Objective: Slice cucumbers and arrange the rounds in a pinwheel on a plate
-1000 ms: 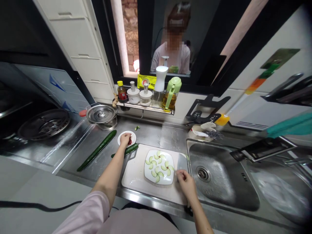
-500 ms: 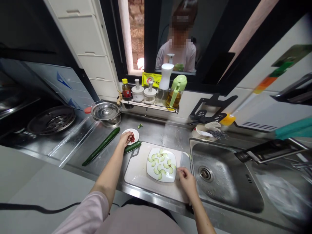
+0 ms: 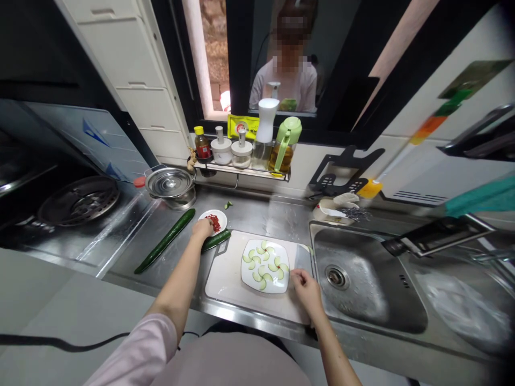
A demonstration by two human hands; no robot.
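My left hand [image 3: 201,229] reaches over a small white plate [image 3: 223,216] of red bits [image 3: 216,223]. Its fingertips are drawn together at the bits; what they pinch, if anything, is too small to see. Pale green cucumber slices [image 3: 263,280] form several pinwheels on a squarish white plate [image 3: 250,245], two of them with a red dot at the centre. That plate lies on a pale cutting board [image 3: 225,276]. Just off its right edge, my right hand [image 3: 306,290] is curled with thumb and fingers together; anything inside is hidden.
A whole cucumber [image 3: 166,240] lies to the left, and a cut cucumber piece [image 3: 216,240] beside the board. A lidded steel pot [image 3: 171,185] stands behind. The sink [image 3: 374,300] is on the right. Bottles and jars fill a wall rack [image 3: 241,169].
My left hand has shifted slightly left and back, uncovering more red bits. My right hand stays beside the large plate. The whole view has moved a little.
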